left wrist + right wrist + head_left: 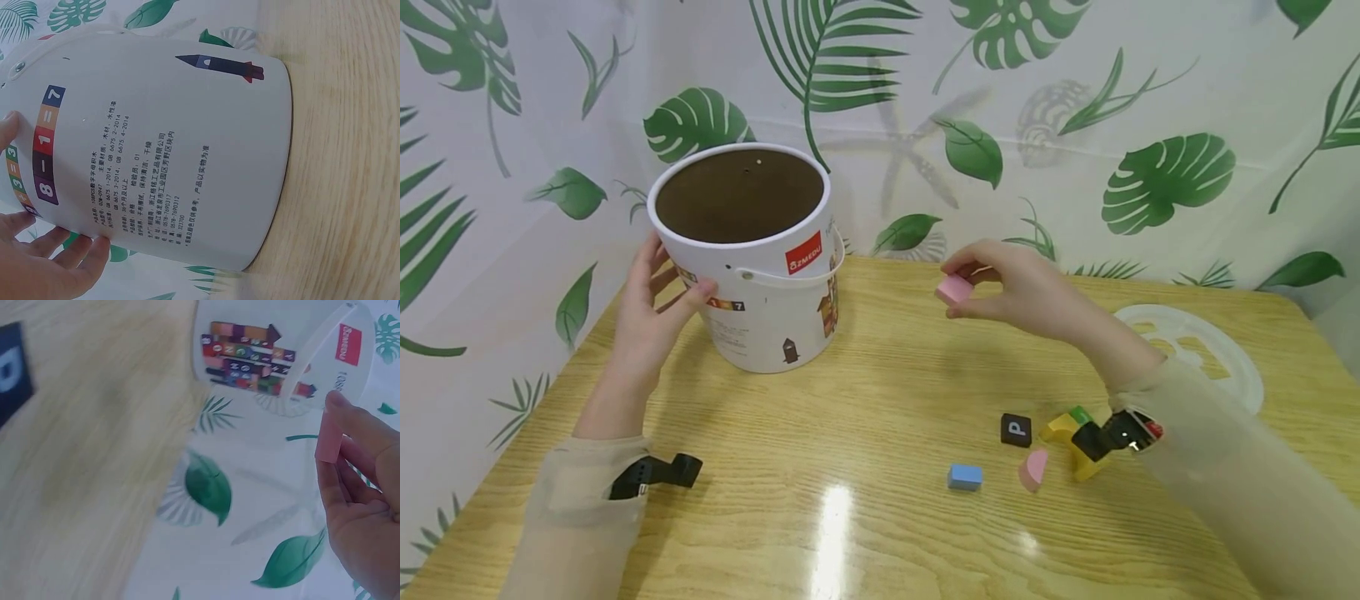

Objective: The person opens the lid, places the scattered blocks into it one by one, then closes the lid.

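A white bucket (775, 308) with printed pictures and a thin handle stands open-topped at the back left of the table. My left hand (651, 317) holds its left side, thumb on the front wall and fingers spread round the side; the left wrist view shows this hand (56, 256) against the printed wall (144, 125). Over the table, to the right of the bucket, my right hand (1011, 287) pinches a pink block (955, 289) between thumb and fingers. In the right wrist view the pink block (329, 437) appears side-on.
On the table lie a black letter P block (1016, 430), a blue block (965, 477), a pink half-round block (1033, 469) and yellow pieces (1086, 467) with a green block (1081, 415). A white cut-out lid (1243, 375) lies right, partly behind my forearm. Leaf-patterned cloth (880, 167) hangs behind.
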Tool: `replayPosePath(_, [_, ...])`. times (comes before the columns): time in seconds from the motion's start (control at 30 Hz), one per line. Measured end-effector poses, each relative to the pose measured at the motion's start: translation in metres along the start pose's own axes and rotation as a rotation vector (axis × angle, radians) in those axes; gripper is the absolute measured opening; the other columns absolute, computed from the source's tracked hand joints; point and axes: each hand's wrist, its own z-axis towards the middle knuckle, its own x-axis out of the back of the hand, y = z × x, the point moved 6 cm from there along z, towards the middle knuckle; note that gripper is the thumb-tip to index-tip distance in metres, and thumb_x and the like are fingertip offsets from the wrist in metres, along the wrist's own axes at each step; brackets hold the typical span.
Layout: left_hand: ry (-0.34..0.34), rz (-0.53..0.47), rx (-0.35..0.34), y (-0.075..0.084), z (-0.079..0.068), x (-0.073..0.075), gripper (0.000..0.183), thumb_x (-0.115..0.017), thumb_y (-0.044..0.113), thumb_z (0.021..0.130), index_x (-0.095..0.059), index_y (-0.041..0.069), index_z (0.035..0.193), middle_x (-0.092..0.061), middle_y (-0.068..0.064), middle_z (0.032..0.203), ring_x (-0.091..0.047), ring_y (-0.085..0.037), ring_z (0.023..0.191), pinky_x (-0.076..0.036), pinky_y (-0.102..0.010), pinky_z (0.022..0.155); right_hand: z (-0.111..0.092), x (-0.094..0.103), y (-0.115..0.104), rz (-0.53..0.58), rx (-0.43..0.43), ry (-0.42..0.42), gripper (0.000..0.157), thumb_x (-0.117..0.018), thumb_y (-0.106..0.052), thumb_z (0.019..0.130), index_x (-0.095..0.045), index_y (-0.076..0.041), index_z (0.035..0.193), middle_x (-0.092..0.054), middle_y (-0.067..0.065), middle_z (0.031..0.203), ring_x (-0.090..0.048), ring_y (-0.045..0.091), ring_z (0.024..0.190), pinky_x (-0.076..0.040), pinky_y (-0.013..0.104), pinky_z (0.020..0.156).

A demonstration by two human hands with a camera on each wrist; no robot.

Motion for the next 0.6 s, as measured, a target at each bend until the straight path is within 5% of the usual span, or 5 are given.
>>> replayPosePath(0.6, [-0.008,0.001,0.000,0.008,-0.001,0.000,0.080,-0.068,0.026,0.089,-0.020,0.036,0.152,-0.025,0.002,0.153,-0.028,-0.027,0.134,-0.032,-0.052,0.108,0.069,0.000,-0.064,0.136,0.117,0.071,0.042,-0.081,-0.011,0.077,-0.064,0.001,0.113,-0.063,0.007,0.106,-0.058,0.015,0.097,-0.050,0.024,0.088])
